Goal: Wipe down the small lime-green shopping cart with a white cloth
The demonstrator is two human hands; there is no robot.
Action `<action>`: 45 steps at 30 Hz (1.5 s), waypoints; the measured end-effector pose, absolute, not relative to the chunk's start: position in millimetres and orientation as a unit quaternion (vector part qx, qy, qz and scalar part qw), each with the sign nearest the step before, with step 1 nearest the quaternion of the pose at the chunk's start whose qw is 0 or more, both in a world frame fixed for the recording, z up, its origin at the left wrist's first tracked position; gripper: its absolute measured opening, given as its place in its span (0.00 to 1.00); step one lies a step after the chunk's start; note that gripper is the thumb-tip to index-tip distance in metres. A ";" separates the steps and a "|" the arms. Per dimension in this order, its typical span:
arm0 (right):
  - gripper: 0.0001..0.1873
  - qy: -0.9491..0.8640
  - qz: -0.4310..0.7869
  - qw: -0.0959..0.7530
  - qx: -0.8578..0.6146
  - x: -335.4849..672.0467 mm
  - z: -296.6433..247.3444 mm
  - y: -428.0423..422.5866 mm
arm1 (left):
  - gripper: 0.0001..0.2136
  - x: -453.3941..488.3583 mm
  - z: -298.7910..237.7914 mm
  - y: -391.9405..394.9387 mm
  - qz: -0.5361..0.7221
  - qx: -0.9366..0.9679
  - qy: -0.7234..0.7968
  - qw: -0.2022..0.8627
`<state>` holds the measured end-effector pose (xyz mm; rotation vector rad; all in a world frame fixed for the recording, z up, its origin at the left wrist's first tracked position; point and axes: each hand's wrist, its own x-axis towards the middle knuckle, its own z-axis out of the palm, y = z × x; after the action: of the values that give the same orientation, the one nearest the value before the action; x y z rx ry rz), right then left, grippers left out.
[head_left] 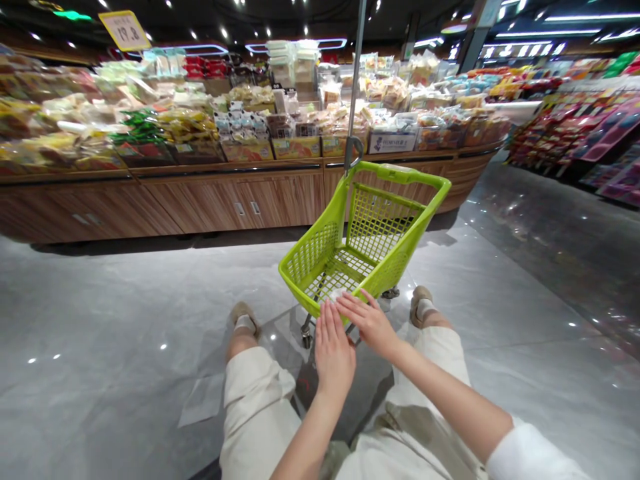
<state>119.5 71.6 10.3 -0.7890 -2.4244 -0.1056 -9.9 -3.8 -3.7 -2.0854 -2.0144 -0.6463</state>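
A bright green shopping cart point(385, 230) with lattice sides stands in front of me, tilted in view. My left hand point(334, 350) lies at its near rim, palm down, with fingers stretched out. From the right, my right hand point(371, 327) reaches over the same rim, its fingers extended and slightly spread, close beside the left. A small crumpled white tissue-like piece point(337, 293) shows just past my fingertips. Whether it is under my fingers or lies inside the basket, I cannot tell. My palms and thumbs are mostly hidden.
Beyond the cart runs a wooden display counter point(235, 207) heaped with packaged foods. A metal pole point(356, 80) rises by the cart handle point(400, 173). My legs flank the cart, with a shoe point(245, 317) on the glossy tile floor point(125, 320). More shelves point(555, 127) stand at right.
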 end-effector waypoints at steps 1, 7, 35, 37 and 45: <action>0.40 -0.911 -0.044 0.288 -0.290 129.6 12.3 81.9 | 0.41 -11.2 -2.8 -3.9 -0.213 -0.703 -0.673 0.086; 0.43 -0.823 -0.068 0.337 -0.452 185.2 23.1 145.1 | 0.39 -10.0 2.0 -4.1 -0.213 -0.706 -0.670 0.088; 0.43 -0.864 -0.084 0.312 -0.386 170.2 19.0 119.1 | 0.39 -13.0 -0.6 -5.5 -0.206 -0.710 -0.667 0.088; 0.43 -0.831 -0.092 0.326 -0.441 183.8 22.0 138.3 | 0.40 -11.1 0.1 -5.0 -0.211 -0.709 -0.667 0.087; 0.38 -0.901 -0.084 0.288 -0.315 123.2 7.9 71.3 | 0.42 -9.8 -0.2 -3.2 -0.216 -0.705 -0.672 0.075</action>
<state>123.2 71.3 7.9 -0.8416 -2.4052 -0.2250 -9.8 -3.2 -0.2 -2.1136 -2.0146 -0.6468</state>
